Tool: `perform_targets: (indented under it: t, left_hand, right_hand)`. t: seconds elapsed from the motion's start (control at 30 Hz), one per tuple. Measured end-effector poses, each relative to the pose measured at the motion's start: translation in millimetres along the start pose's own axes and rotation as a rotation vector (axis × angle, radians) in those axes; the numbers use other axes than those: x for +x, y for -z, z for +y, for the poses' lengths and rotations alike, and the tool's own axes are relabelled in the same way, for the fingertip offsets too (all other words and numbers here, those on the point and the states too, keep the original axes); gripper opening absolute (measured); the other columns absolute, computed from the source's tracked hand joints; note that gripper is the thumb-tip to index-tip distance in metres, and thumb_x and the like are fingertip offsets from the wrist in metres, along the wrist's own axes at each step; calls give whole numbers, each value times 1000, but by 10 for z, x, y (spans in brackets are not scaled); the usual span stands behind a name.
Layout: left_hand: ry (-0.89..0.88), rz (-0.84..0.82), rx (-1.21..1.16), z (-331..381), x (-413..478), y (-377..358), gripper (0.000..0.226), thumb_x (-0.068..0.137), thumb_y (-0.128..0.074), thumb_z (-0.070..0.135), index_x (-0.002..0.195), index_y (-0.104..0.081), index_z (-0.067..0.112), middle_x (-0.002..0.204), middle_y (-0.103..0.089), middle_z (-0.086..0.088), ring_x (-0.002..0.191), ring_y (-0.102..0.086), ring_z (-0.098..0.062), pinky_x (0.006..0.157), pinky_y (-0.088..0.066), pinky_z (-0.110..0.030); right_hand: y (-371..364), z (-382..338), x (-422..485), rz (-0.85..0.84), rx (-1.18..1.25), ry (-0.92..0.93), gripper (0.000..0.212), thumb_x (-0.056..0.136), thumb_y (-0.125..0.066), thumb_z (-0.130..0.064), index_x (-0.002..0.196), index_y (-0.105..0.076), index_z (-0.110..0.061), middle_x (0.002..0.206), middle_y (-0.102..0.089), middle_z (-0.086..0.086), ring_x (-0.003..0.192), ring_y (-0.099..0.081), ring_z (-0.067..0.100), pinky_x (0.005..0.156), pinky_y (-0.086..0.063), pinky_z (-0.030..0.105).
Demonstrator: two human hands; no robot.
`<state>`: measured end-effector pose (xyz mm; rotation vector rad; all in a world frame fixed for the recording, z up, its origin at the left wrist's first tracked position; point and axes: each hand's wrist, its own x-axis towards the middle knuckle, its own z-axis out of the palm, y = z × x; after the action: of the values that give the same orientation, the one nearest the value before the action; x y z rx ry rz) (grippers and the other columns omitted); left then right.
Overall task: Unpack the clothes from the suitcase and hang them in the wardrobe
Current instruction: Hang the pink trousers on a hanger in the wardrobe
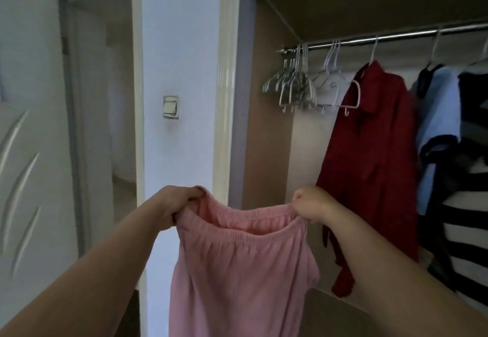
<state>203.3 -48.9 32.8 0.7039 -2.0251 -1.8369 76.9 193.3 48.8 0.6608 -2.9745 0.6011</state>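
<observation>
- Left hand point(177, 206): fingers point(194, 197) bunched round the left end of the waistband point(237, 228), proper grip, cloth gathered in the fist.
- Right hand point(314, 204): same deal on the right end, with its fingers point(299, 200) curled and pinching the elastic.
- Between them the pink bottoms point(237, 270) hang straight down. I can't tell if they're shorts or a skirt, since the lower part runs out of frame. The waistband is stretched roughly level, so the long axis across the hands is left-right and the cloth drops below.
- They're held up in the air in front of the wardrobe point(264, 151), by its left door frame, not on a hanger yet.
- The bit that matters, I reckon: the empty hangers point(298, 83) sit up and to the right of both hands, bunched at the left end of the rod point(369, 38).
- The right hand is the nearer one, so I'd guess it lets go and reaches up while the left hand keeps the waistband.
- The red shirt point(375, 151) hangs just right of those hangers, near the right hand, so it might get brushed.
</observation>
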Motion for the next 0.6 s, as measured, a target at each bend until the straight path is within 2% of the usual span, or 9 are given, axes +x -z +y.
perform_targets:
  t: [0.03, 0.13, 0.2, 0.27, 0.33, 0.4, 0.5, 0.57, 0.6]
  left_hand:
    - [-16, 1, -3, 59, -5, -170, 20, 85, -65, 18, 88, -62, -2, 87, -67, -17, 78, -63, -30, 77, -53, -40]
    - [-41, -23, -3, 256, -14, -631, 23, 89, -60, 23, 81, -60, 1, 85, -64, -16, 74, -60, -28, 69, -51, -33]
    - [-65, -42, -12, 379, 6, -850, 23, 90, -58, 22, 80, -60, 2, 82, -63, -15, 71, -59, -27, 67, -50, -32]
    - [-82, -43, -38, 491, 71, -1044, 22, 91, -57, 20, 79, -59, 1, 78, -62, -16, 67, -58, -27, 66, -50, -33]
    - [-100, -58, -71, 594, 138, -1226, 21, 91, -56, 17, 78, -58, 0, 76, -61, -17, 64, -57, -27, 66, -50, -34]
    - [-118, -86, -84, 680, 212, -1396, 21, 90, -57, 16, 78, -59, -1, 77, -62, -18, 66, -59, -29, 74, -53, -39]
    - [-167, -128, -73, 811, 327, -1603, 22, 89, -58, 15, 74, -58, 1, 76, -62, -17, 72, -60, -30, 82, -52, -44]
    - [-200, -180, -40, 923, 424, -1734, 19, 89, -57, 16, 78, -61, 2, 79, -63, -17, 76, -62, -30, 78, -53, -41]
    - [-222, -202, -14, 1001, 470, -1792, 19, 90, -56, 16, 77, -60, 3, 77, -62, -15, 72, -61, -29, 70, -53, -36]
  right_hand:
    - [44, 67, 32, -26, 13, 2, 27, 81, -48, -9, 97, -69, -1, 98, -68, 15, 91, -66, 29, 72, -54, 34]
    - [174, 211, 93, -97, 34, 7, 14, 83, -53, -9, 87, -64, -3, 75, -60, 9, 67, -59, 23, 55, -47, 26]
    - [256, 279, 146, -102, 39, -9, 8, 83, -53, -8, 84, -61, -6, 67, -54, 6, 57, -52, 19, 50, -43, 22]
    - [322, 346, 196, -109, 39, -15, 9, 82, -52, -7, 84, -60, -4, 67, -52, 7, 57, -52, 20, 48, -42, 21]
    - [378, 418, 268, -161, 29, -6, 8, 83, -54, -8, 83, -61, -4, 70, -55, 7, 60, -54, 19, 54, -45, 23]
    - [438, 502, 366, -199, 76, -23, 5, 84, -57, -11, 80, -59, -9, 73, -58, 4, 61, -56, 14, 56, -47, 23]
    - [576, 613, 587, -185, 159, -96, 7, 88, -53, -12, 91, -59, -10, 77, -59, 1, 64, -56, 12, 56, -46, 21]
    - [714, 670, 770, -135, 256, -166, 9, 92, -50, -13, 87, -57, -11, 76, -58, 1, 59, -54, 11, 54, -44, 22]
    - [818, 691, 863, -77, 326, -200, 14, 94, -49, -13, 81, -55, -11, 74, -57, 2, 57, -54, 11, 52, -44, 22]
